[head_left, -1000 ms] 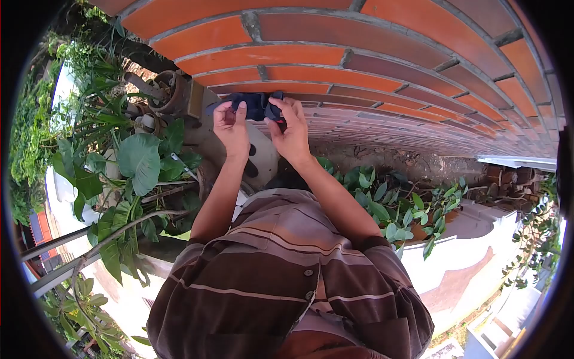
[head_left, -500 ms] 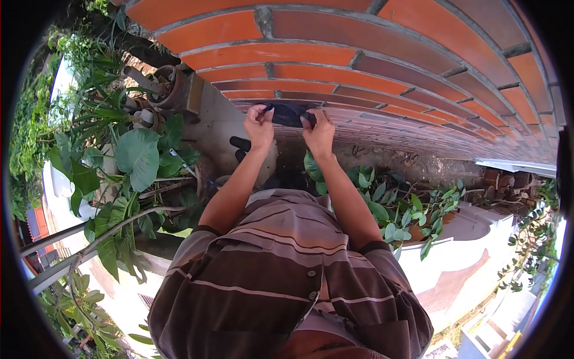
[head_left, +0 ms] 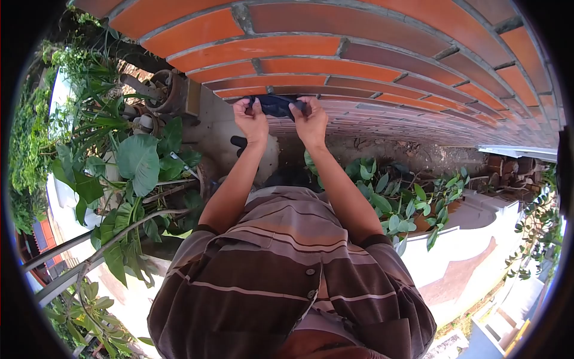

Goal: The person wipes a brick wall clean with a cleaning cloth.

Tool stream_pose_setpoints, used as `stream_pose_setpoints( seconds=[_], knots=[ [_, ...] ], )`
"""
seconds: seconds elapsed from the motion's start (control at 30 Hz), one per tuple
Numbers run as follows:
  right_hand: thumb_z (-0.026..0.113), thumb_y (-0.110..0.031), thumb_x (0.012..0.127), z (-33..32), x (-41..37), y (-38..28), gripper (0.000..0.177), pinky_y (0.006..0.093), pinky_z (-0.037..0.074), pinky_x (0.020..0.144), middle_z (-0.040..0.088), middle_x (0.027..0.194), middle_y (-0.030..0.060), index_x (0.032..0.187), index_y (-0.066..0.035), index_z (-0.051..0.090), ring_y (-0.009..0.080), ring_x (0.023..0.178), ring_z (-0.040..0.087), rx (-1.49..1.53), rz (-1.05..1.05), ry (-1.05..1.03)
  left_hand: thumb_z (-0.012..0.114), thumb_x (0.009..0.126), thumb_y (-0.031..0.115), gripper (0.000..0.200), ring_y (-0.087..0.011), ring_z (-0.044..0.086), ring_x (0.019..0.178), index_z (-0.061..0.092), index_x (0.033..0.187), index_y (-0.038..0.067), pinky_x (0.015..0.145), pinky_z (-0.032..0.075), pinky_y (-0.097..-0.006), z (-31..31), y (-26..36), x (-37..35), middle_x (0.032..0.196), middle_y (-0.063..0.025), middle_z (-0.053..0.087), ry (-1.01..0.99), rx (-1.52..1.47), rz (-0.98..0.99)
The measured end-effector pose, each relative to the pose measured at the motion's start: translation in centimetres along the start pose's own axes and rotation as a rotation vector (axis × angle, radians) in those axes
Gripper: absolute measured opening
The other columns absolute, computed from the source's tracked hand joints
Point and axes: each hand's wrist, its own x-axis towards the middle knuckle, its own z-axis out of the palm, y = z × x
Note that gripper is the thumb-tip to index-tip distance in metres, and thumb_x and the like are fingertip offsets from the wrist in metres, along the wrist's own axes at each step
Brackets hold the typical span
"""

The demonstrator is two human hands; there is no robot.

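A small dark navy cloth (head_left: pixel 275 106) is stretched between my two hands, close to the brick wall (head_left: pixel 293 46). My left hand (head_left: pixel 251 121) pinches its left end between thumb and fingers. At the other end, my right hand (head_left: pixel 311 122) grips the cloth in the same way. Both arms reach forward, and the cloth hangs slightly slack in the middle. Its exact shape is hard to make out.
Large-leaved plants (head_left: pixel 138 164) and a clay pot (head_left: pixel 169 90) stand at the left. Leafy branches (head_left: pixel 412 209) spread at the right over a white low wall (head_left: pixel 478 257). A concrete floor (head_left: pixel 216 128) shows beneath my hands.
Both hands and the cloth have shifted a little up and left in the view. The wall and plants have also shifted slightly. Both hands keep their hold.
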Motion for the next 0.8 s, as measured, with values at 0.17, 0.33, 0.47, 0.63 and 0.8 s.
stream_pose_setpoints(
  seconds=[0.17,0.33,0.47,0.63,0.8],
  knots=[
    [0.072,-0.003,0.085,0.6,-0.7,0.5,0.017,0.0193,0.032,0.051,0.044,0.067,-0.0069,0.097,-0.002,0.06,0.0016,0.058,0.036,0.212,-0.012,0.037,0.065,0.09,0.0,0.015,-0.0038,0.047,0.064,0.052,0.098,0.002,0.057,0.038,-0.019,-0.3,1.4,-0.2,0.079,0.0003,0.054,-0.143,0.009,0.011],
    [0.07,0.001,0.085,4.6,-1.9,-3.5,0.02,0.018,0.037,0.054,0.048,0.069,-0.0057,0.1,-0.001,0.057,0.0011,0.062,0.043,0.319,-0.04,-0.143,0.064,0.092,0.004,0.014,-0.0034,0.049,0.064,0.051,0.098,0.003,0.057,0.039,-0.0186,-3.5,4.0,4.1,0.076,0.0007,0.056,0.092,-0.059,0.228],
    [0.069,0.002,0.085,4.9,-0.7,-2.1,0.02,0.0184,0.039,0.055,0.054,0.071,-0.0029,0.101,-0.001,0.057,0.0019,0.064,0.047,0.383,-0.041,-0.134,0.066,0.092,0.008,0.016,-0.0036,0.048,0.063,0.051,0.096,0.005,0.057,0.039,-0.0191,-2.9,3.3,4.0,0.077,0.0007,0.056,0.105,0.048,0.271],
    [0.067,0.002,0.088,-0.3,0.9,2.3,0.018,0.0195,0.04,0.055,0.054,0.078,-0.0034,0.101,-0.005,0.058,0.0016,0.066,0.045,0.559,0.024,0.17,0.069,0.088,0.006,0.019,-0.0038,0.039,0.06,0.052,0.096,0.003,0.054,0.033,-0.0191,2.8,2.3,-1.8,0.071,0.0043,0.044,-0.107,-0.016,0.118],
    [0.064,-0.008,0.092,-3.5,-0.3,3.1,0.022,0.024,0.053,0.062,0.061,0.092,0.0018,0.112,-0.006,0.053,0.0082,0.077,0.058,0.773,0.318,0.34,0.065,0.087,0.0,0.015,-0.0082,0.056,0.072,0.055,0.097,0.001,0.063,0.046,-0.0232,7.2,1.1,-6.3,0.082,-0.0031,0.059,-0.448,-0.093,-0.079]
  ],
)
